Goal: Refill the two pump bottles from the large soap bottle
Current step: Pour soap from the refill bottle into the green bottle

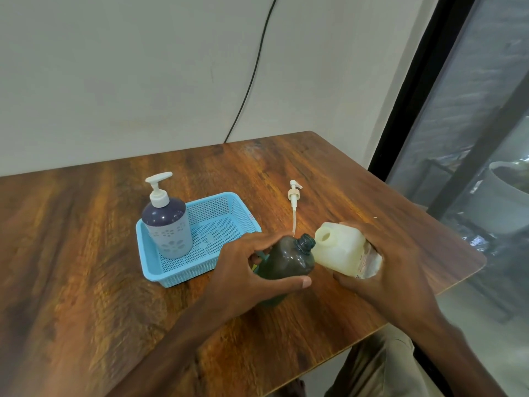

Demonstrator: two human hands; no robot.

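My left hand (pixel 252 267) grips a dark translucent bottle (pixel 289 260) with its pump off, tilted so its open neck points up and to the right. My right hand (pixel 392 270) holds the large cream soap bottle (pixel 340 252), tipped to the left, its open mouth right beside the dark bottle's neck. The dark bottle's white pump (pixel 294 196) with its long tube lies on the table behind them. A second pump bottle (pixel 169 224), purple with a pale flowered sleeve and a white pump, stands upright in the left end of a blue basket (pixel 229 219).
The wooden table (pixel 86 253) meets a white wall at the back; its right edge runs diagonally near my right hand. A black cable (pixel 252 75) hangs down the wall. A dark window frame (pixel 412 96) stands at the right.
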